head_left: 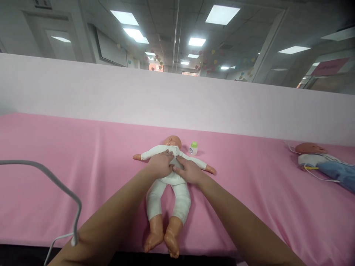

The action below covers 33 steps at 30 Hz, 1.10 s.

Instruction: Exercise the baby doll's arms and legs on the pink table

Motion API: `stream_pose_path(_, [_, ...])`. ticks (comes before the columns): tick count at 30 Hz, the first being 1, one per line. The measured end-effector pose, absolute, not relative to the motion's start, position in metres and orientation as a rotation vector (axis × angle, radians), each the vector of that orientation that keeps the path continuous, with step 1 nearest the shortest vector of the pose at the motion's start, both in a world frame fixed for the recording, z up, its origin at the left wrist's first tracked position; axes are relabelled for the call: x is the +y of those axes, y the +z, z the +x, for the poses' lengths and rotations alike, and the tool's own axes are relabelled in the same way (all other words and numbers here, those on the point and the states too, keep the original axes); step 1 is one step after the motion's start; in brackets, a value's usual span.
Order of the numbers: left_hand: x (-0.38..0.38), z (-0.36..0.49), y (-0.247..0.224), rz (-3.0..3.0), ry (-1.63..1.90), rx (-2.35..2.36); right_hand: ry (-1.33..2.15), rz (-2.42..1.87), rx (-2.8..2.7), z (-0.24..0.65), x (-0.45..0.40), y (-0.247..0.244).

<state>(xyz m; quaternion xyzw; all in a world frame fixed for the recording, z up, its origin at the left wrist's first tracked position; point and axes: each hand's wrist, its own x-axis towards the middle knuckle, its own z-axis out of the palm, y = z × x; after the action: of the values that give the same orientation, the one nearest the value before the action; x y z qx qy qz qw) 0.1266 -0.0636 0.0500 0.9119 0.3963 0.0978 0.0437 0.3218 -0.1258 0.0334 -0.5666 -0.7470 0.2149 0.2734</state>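
A baby doll (181, 203) in a white suit lies on its back, head away from me, arms spread and bare feet toward me. My left hand (161, 164) rests on the left side of its chest, palm down with the fingers stretched out. On the other side of the chest, my right hand (189, 170) lies flat, fingers extended toward the middle. The two hands nearly meet and hide part of the doll's torso. A small clear bottle with a green cap (193, 148) stands beyond the doll's arm, right of its head.
Pink cloth (91, 177) covers the table, with a white partition (166, 99) and glass behind it. Another doll (332, 166) in blue and white clothing lies at the far right. A grey cable (55, 181) curves in from the left, close to my left forearm.
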Motion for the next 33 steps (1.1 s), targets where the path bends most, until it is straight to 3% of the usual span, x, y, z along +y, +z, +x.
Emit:
stream_pose_path(13, [-0.046, 0.133, 0.059, 2.717, 0.527, 1.349, 0.495, -1.559, -1.885, 0.339, -0.090, 0.022])
stream_pose_path(20, [-0.035, 0.137, 0.035, 2.768, 0.409, 1.255, 0.520, -1.584, -2.015, 0.325, -0.099, 0.025])
stream_pose_path(28, [-0.027, 0.145, 0.057, 2.676, 0.527, 1.292, 0.474, -1.565, -1.895, 0.330, -0.079, 0.026])
stream_pose_path(33, [-0.018, 0.152, 0.042, 2.732, 0.507, 1.147, 0.451, -1.565, -2.020, 0.324, -0.067, 0.017])
